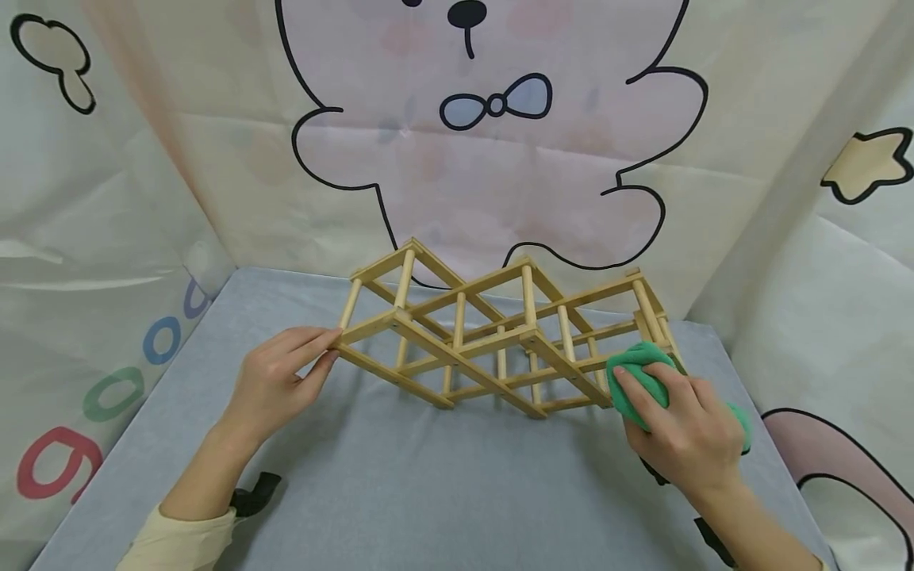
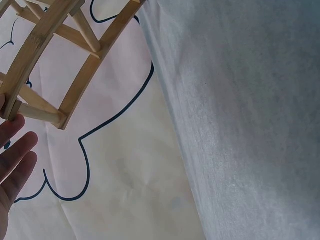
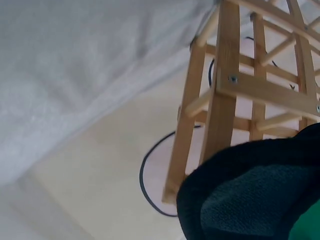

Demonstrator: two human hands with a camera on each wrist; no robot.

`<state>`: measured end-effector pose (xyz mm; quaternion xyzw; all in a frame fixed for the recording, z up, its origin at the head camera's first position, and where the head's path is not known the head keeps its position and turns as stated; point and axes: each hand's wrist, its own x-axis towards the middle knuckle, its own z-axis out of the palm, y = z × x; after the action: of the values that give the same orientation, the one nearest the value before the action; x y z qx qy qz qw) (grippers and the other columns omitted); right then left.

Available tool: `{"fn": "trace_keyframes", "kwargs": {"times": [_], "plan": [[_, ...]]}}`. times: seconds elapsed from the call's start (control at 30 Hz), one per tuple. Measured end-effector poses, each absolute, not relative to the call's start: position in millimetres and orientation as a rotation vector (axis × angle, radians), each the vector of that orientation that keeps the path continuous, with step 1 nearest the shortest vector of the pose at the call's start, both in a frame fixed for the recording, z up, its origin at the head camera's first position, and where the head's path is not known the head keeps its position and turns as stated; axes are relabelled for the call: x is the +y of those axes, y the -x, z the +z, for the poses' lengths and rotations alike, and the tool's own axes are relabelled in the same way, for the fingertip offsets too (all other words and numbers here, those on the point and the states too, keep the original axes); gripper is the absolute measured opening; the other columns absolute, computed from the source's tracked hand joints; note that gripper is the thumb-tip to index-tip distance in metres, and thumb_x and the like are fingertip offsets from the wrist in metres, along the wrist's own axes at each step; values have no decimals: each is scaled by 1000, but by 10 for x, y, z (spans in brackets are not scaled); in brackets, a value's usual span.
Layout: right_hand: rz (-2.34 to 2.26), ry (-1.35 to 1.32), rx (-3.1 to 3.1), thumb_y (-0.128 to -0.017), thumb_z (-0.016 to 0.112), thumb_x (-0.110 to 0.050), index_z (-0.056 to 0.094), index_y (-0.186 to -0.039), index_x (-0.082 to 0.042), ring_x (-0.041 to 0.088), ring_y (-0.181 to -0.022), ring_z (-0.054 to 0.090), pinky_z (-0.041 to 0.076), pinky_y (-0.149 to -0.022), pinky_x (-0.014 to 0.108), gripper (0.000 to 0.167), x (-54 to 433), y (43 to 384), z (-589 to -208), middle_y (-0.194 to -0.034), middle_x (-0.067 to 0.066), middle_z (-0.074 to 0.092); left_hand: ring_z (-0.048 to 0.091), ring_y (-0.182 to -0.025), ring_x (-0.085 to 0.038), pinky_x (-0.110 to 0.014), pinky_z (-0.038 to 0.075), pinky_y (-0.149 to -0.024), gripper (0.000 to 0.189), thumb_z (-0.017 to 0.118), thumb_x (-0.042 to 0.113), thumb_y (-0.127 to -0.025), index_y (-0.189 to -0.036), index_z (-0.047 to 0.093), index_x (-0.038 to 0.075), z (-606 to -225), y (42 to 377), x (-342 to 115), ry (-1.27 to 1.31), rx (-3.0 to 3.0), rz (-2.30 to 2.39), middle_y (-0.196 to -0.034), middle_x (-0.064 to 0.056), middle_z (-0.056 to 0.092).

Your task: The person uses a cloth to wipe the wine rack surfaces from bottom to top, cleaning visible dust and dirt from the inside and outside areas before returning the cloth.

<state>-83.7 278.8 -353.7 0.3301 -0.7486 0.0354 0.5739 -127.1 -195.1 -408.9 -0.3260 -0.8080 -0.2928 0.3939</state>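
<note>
A light wooden lattice wine rack (image 1: pixel 460 361), made of crossed slats joined by round dowels, stands spread out in a zigzag. At its left end my left hand (image 1: pixel 282 377) pinches the corner between thumb and fingers; the left wrist view shows fingertips (image 2: pixel 20 150) right at that slat's end. My right hand (image 1: pixel 685 432) grips a bunched green cloth (image 1: pixel 639 377) against the rack's right end. Dark edging of the cloth (image 3: pixel 240 200) fills the lower right of the right wrist view, covering part of the slats, with a screw showing above it.
Beneath the rack lies a pale blue-grey tabletop (image 1: pixel 428 492). A cloth backdrop (image 1: pixel 557 182) printed with a cartoon bear rises close behind it, and printed side sheets (image 1: pixel 93 262) stand at the left and right. Black straps show near both wrists.
</note>
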Motion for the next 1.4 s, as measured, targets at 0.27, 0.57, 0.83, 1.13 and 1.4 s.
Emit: {"fn": "trace_keyframes", "kwargs": {"times": [0.27,0.57,0.83,1.13,1.4], "plan": [[92,-623,-1586,-84,62,-15,81,-89,-12,46,-57,46,36,-41,57,20,2924,839,-3289,-89,20,71,74,-85,-28,-42,58,-72,34,61,29,-106,-115,81,3,-4097,1280,-1950,833,-2050,-752,-100,-8,78],[154,-539,-1641,-86,63,-15,81,-91,-9,55,-70,52,38,-57,70,20,3198,986,-2932,-100,21,75,74,-88,-28,-43,58,-73,27,69,15,-96,-117,80,2,-4077,1260,-1973,836,-2084,-763,-102,-9,78],[173,-581,-1716,-88,61,-19,81,-97,-9,57,-75,55,41,-61,72,24,3327,1319,-2780,-105,22,74,74,-85,-28,-44,59,-70,34,59,27,-105,-116,80,2,-4085,1270,-1961,835,-2061,-746,-101,-10,78],[137,-631,-1883,-92,56,-26,81,-102,-10,59,-86,60,46,-62,75,31,3462,1566,-2809,-112,23,72,74,-85,-28,-43,59,-71,36,58,30,-107,-116,80,2,-4088,1263,-1962,836,-2056,-740,-100,-9,78],[17,-816,-2091,-97,48,-38,80,-115,-8,56,-86,59,52,-62,70,47,3756,1773,-3013,-118,26,69,74,-85,-28,-43,59,-71,33,59,26,-105,-116,80,3,-4093,1264,-1961,834,-2053,-733,-100,-9,78]]}}
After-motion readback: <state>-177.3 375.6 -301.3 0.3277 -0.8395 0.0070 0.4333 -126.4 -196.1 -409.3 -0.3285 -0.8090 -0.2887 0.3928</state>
